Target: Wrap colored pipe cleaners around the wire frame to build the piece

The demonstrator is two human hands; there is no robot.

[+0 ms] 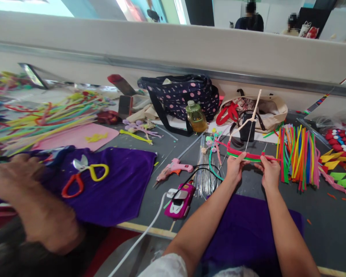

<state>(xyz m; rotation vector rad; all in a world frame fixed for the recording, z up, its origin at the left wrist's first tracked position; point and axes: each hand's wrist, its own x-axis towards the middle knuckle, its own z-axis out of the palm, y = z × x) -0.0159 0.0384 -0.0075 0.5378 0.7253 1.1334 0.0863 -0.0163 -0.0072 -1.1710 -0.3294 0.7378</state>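
Note:
My left hand [237, 164] pinches a band of red and green strips [251, 156] near its middle. My right hand [269, 171] grips the same band farther right, where red ends stick out past the fingers. Just above the right fingers, a thin cord end points up. A pale forked cord [258, 104] rises behind the band, and one branch runs down to its left end. Below my forearms lies a purple cloth [245, 227]. Right of my hands is a bundle of multicoloured strips [300, 154]; left of them lie thin clear rods [204, 173].
A pink glue gun [178, 167] and a magenta device [179, 202] with a white cable lie to the left. Scissors [86, 169] rest on another purple cloth. A co-worker's arm [37, 207] reaches in. A bottle [196, 117] and bags stand along the partition [161, 44].

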